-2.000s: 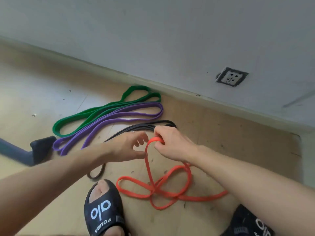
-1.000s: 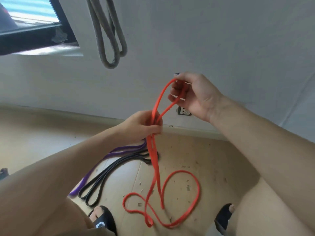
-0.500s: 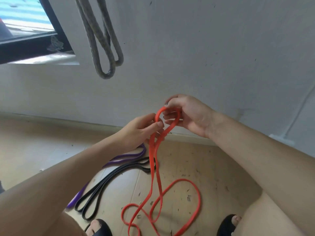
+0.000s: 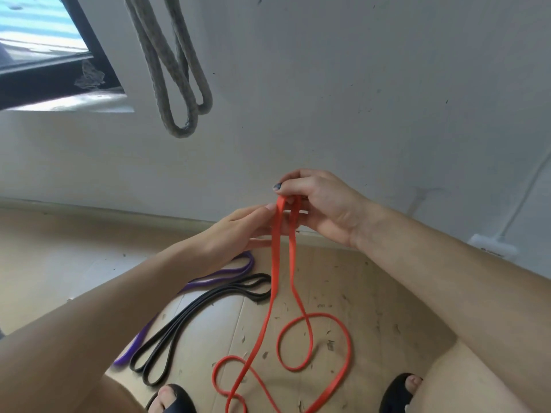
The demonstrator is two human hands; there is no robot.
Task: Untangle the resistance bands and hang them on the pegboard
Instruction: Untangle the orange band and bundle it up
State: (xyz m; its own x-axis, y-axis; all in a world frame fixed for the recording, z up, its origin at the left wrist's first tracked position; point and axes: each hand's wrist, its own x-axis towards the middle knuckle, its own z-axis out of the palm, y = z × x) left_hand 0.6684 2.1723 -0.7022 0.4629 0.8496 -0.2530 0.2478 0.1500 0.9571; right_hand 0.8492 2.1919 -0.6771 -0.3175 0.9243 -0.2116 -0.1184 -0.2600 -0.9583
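At frame centre, the right hand (image 4: 320,204) pinches the flat orange rubber band (image 4: 275,263) (looped, coiling below); left hand (image 4: 238,234) fingers straight against it.

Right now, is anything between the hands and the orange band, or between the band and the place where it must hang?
Nothing is between them: the right hand already pinches the top of the orange band, and the left hand touches it. Its lower loops lie crossed on the floor. No pegboard is in view.

Grey rope (image 4: 171,73) hangs in two loops against the white wall (image 4: 357,99), far left of centre. A dark-framed window (image 4: 56,67) sits far left, and black sandals (image 4: 398,393) stand near on the wooden floor (image 4: 372,308).
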